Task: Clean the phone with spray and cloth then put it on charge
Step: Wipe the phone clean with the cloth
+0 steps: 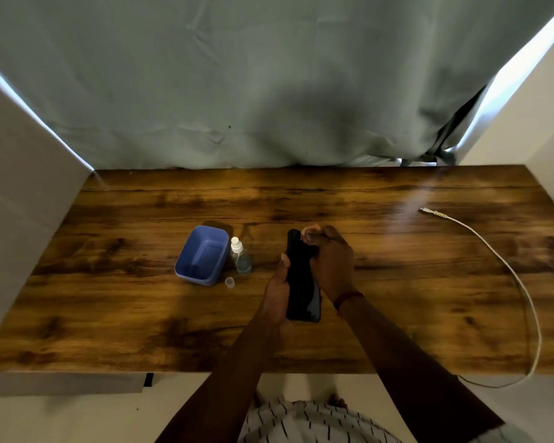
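A black phone (301, 292) is held lengthwise above the middle of the wooden table (413, 282). My left hand (277, 292) grips its left edge. My right hand (331, 260) lies over the phone's upper half, fingers closed on a small pale cloth (309, 233) pressed at the phone's top end. A small clear spray bottle (240, 257) with a white nozzle stands upright to the left of the phone, its clear cap (229, 282) lying on the table in front of it. A white charging cable (506, 266) lies at the right, its plug end (426, 211) pointing left.
A blue plastic tub (202, 255) sits next to the bottle on its left. A grey-green curtain (269, 84) hangs behind the table's far edge. White walls close in both sides. The cable drops over the front edge at the right.
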